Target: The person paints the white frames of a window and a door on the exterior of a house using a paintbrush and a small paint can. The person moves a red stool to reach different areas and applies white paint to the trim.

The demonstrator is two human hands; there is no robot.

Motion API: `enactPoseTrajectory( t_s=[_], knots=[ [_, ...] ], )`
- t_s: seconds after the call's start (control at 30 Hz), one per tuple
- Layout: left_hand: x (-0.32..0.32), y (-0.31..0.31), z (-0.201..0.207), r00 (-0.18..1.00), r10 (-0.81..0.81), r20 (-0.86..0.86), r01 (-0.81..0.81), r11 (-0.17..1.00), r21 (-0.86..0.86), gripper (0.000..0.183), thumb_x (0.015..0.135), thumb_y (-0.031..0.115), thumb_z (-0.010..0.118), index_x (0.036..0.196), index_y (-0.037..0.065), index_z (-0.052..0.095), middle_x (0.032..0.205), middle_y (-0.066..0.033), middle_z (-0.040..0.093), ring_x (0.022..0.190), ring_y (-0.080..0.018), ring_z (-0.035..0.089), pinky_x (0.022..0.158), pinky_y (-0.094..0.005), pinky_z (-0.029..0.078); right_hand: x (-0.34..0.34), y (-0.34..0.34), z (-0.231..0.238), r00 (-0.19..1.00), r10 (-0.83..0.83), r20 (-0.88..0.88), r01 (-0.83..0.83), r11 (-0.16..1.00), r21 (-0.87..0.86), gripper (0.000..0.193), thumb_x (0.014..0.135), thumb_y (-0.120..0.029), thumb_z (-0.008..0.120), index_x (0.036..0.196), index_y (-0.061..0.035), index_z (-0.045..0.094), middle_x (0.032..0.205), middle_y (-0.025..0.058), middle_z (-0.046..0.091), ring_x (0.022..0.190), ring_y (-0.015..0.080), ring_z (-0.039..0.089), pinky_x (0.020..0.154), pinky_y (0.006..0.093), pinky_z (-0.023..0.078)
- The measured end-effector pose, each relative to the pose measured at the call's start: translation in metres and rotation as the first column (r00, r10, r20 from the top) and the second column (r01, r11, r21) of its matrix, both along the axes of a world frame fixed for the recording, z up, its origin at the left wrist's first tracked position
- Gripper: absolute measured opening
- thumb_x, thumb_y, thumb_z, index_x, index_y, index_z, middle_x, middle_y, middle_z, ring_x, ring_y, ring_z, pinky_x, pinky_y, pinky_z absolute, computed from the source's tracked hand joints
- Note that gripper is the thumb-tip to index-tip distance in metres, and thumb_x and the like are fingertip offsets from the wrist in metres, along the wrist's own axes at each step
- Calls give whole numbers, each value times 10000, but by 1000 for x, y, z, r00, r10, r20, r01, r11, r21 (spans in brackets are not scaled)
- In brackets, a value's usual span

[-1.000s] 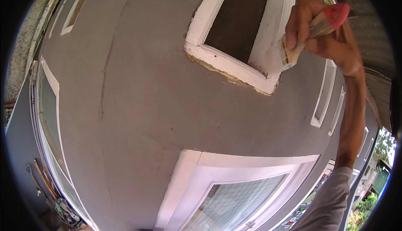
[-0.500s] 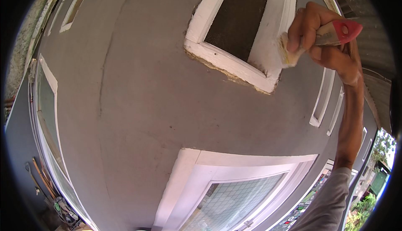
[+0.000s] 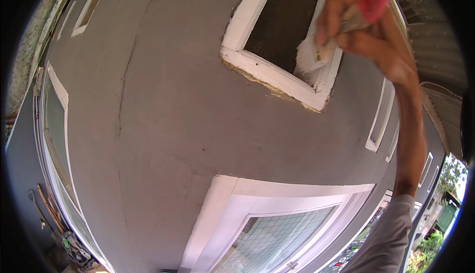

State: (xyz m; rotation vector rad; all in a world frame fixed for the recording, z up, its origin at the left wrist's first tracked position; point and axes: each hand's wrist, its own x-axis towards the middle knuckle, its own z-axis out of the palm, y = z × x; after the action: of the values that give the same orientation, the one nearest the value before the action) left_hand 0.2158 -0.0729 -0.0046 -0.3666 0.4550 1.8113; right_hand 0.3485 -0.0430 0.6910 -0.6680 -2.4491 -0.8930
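Observation:
My right hand (image 3: 349,33) is raised high at the right, its fingers closed round a paintbrush (image 3: 356,16) with a red-ended handle. White bristles point down and left, at the inner right side of a small white vent frame (image 3: 282,85). Motion blurs the hand and brush a little; whether the bristles touch the frame is hard to tell. Dark mesh (image 3: 282,20) fills the opening. Along the frame's lower edge the plaster is rough and yellowish. My left hand does not show.
A grey wall (image 3: 163,109) with a long thin crack surrounds the frame. Below stands a white door frame (image 3: 282,189) with a glass pane. Corrugated roofing (image 3: 440,50) hangs close at the right. Long-handled tools (image 3: 49,208) lean at the lower left.
My right hand has moved left and slightly up with the paintbrush. The bristles have gone from the frame's right outer edge to inside its opening.

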Motion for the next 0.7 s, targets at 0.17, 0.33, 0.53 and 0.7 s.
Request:
enactPoseTrajectory(
  t_s=[0.17,0.33,0.53,0.7],
  knots=[
    [-1,1,-1,1000,28,-2,-28,1000,3,344,883,423,553,1075,139,581,1134,-50,623,1111,-262,579,994,-543,460,-3,-4,3,965,-261,37,264,959,-107,186,668,-169,596,807,-47,579,779,82,628,764,184,633,703,309,474],
    [1,2,-1,1000,25,4,-25,1000,2,336,882,418,554,1067,138,583,1126,-50,624,1105,-260,581,992,-541,462,-2,-18,16,999,-21,-43,29,982,187,210,675,-190,582,832,-51,568,795,84,629,800,174,620,764,331,475],
    [3,4,-2,1000,27,8,-27,1000,7,327,881,411,556,1057,137,584,1117,-49,626,1098,-258,584,989,-537,464,15,-12,31,985,-170,-24,171,964,206,210,704,-209,568,849,-57,569,839,85,646,819,180,602,789,342,467],
    [2,0,-3,999,44,3,-44,999,-3,319,880,406,557,1048,136,586,1110,-49,627,1092,-256,586,987,-534,466,-13,-14,17,978,-172,-121,199,941,272,163,753,-170,596,849,-38,590,803,75,647,778,161,601,722,307,461]
  ],
)
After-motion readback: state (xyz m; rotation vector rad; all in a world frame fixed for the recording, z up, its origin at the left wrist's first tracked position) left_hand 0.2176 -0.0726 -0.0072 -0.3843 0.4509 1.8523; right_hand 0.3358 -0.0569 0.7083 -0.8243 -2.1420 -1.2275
